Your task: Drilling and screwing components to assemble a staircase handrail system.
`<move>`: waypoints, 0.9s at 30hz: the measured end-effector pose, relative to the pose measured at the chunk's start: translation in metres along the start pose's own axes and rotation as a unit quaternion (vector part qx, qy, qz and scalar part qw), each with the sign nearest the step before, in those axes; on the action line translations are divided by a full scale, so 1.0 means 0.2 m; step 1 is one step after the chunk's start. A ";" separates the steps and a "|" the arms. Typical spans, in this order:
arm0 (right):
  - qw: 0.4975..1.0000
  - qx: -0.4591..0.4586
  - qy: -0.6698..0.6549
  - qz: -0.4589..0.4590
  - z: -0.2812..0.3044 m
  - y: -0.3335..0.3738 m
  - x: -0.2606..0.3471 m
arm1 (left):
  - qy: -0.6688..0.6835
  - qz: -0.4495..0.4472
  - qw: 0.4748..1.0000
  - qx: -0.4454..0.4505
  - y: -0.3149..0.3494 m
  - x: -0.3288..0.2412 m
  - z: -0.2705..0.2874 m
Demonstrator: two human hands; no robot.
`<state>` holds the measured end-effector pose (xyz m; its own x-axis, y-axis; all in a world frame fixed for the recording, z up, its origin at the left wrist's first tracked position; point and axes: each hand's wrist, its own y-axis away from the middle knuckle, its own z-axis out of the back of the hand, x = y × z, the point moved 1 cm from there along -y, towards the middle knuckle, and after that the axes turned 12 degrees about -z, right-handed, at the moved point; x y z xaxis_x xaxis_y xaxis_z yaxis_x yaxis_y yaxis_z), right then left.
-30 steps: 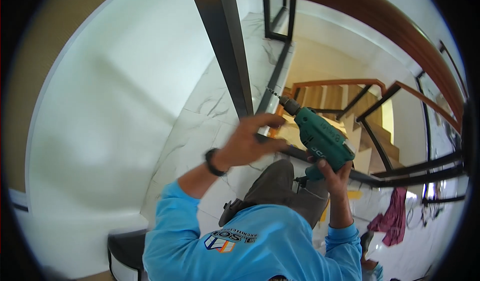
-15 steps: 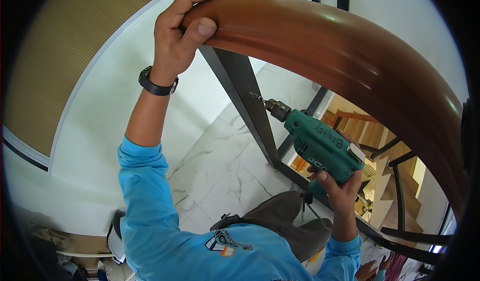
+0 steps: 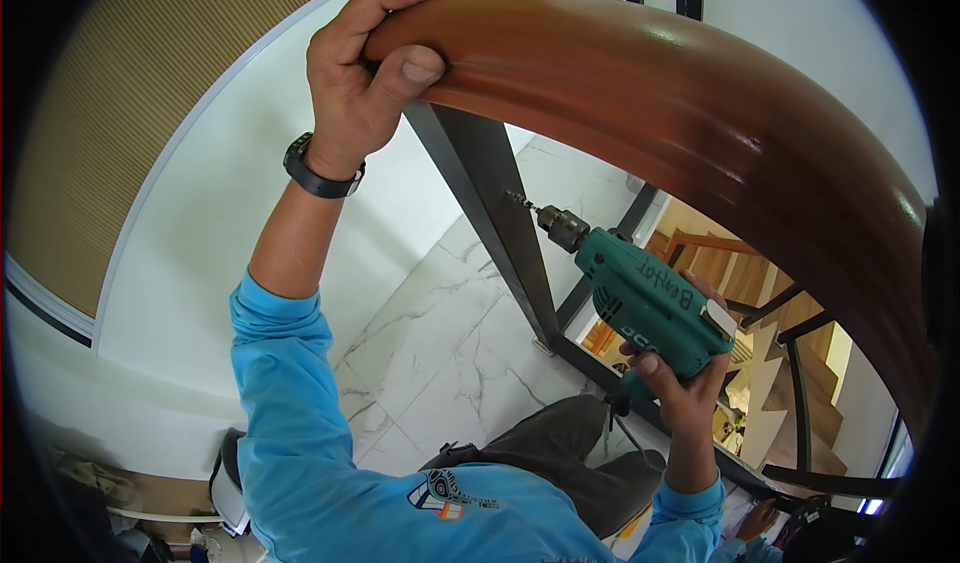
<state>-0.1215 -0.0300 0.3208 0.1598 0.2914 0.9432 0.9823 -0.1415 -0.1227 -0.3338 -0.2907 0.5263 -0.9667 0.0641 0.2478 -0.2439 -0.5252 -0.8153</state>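
My left hand (image 3: 365,83) is wrapped over the near end of a glossy brown wooden handrail (image 3: 650,83), thumb on its near side and fingers across the top. A dark metal post (image 3: 475,168) slants down from under that end to the base. In my right hand (image 3: 685,393) is a green power drill (image 3: 650,303), gripped by its handle and pointing up and left. The tip of its drill bit (image 3: 520,200) is at the post's right face; whether it has entered the metal I cannot tell.
White marbled tiles (image 3: 440,333) cover the floor below. Wooden stairs (image 3: 800,363) with dark metal railings descend at the right. A ribbed tan panel (image 3: 130,93) borders the white surface at the left. Low at the right, another person's hand (image 3: 760,518) shows.
The view has shifted slightly, and the drill and post appear a little lower and to the right. My grips are the same. The other person's hand at lower right has moved.
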 end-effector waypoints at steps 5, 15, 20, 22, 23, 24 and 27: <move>1.000 0.013 -0.004 -0.007 0.01 0.00 0.00 | 0.006 0.027 1.000 -0.015 0.01 0.01 0.00; 1.000 -0.003 0.027 0.010 0.00 -0.01 0.05 | 0.011 0.010 1.000 -0.019 0.01 0.02 0.00; 0.982 0.021 0.174 0.062 0.02 -0.03 0.16 | 0.009 -0.045 0.999 -0.017 0.01 0.04 -0.01; 0.976 0.028 0.202 0.071 0.03 -0.04 0.19 | 0.029 0.001 0.999 -0.035 0.03 0.03 -0.02; 0.973 0.030 0.221 0.067 0.03 -0.05 0.20 | 0.028 0.003 0.999 -0.035 0.03 0.04 -0.02; 0.970 0.037 0.226 0.079 0.03 -0.06 0.21 | 0.030 -0.001 0.999 -0.039 0.03 0.04 -0.03; 0.967 0.035 0.237 0.090 0.03 -0.06 0.23 | 0.037 -0.018 0.998 -0.036 0.02 0.04 -0.03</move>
<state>-0.1249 -0.0085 0.3632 0.2820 -0.2006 0.9382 0.9496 -0.0813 -0.3028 -0.3426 -0.2868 0.5206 -0.9597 0.1459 0.2402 -0.2807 -0.4585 -0.8432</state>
